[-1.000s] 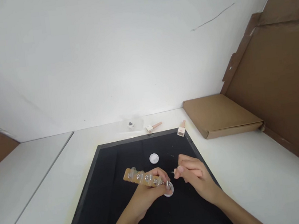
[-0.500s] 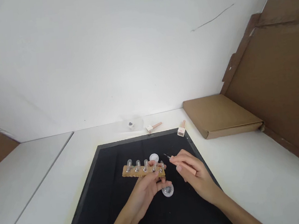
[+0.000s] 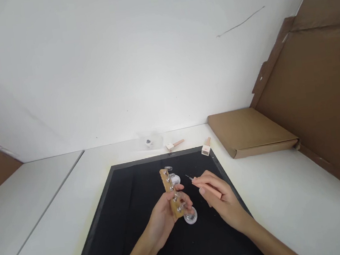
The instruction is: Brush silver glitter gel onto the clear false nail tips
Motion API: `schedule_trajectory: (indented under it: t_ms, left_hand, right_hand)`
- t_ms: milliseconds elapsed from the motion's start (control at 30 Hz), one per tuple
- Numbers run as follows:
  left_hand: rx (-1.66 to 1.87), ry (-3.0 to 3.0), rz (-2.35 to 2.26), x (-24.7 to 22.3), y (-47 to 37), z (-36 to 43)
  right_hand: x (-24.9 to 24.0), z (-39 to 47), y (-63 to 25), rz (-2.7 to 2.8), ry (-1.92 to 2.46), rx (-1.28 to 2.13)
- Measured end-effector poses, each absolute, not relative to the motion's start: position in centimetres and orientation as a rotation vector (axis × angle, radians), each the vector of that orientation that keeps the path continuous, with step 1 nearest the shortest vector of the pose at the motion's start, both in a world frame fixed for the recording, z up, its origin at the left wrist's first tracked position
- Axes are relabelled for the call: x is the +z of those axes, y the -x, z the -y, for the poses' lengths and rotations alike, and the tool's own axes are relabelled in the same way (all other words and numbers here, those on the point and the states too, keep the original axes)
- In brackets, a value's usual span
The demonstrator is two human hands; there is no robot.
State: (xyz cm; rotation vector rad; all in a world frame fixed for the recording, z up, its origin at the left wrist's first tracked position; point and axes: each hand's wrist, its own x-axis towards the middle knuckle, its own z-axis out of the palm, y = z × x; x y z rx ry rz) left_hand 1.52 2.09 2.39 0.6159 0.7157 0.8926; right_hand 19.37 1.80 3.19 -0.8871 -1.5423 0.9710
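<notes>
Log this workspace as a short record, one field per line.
Left hand: the left hand holds a tan strip bearing clear nail tips
Right hand: the right hand holds a pink-handled brush, tip angled toward the strip, apart from it
Surface: black mat on a white table
Near dish: round white dish by the left fingers, contents unclear
Far dish: another white dish, partly hidden behind the strip
Back: two pink-capped bottles, clear tray
Right side: flat cardboard box
</notes>
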Motion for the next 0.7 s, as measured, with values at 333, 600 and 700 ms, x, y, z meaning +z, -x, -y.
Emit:
schedule_trajectory:
  t_ms: [333, 600, 700]
  left_hand:
    - [0.929, -0.611, -0.662, 1.99, -1.51, -2.48]
    - [0.884, -0.619, -0.616, 2.37, -1.61, -2.25]
    - [0.878, -0.624, -0.621, 2.52, -1.63, -2.18]
  right_hand:
    - [3.17, -1.70, -19.37, 1.539, 0.891, 0.998]
    - [3.11, -1.63, -19.37, 1.541, 0.900, 0.991]
    - [3.14, -1.64, -19.39, 1.543, 0.896, 0.984]
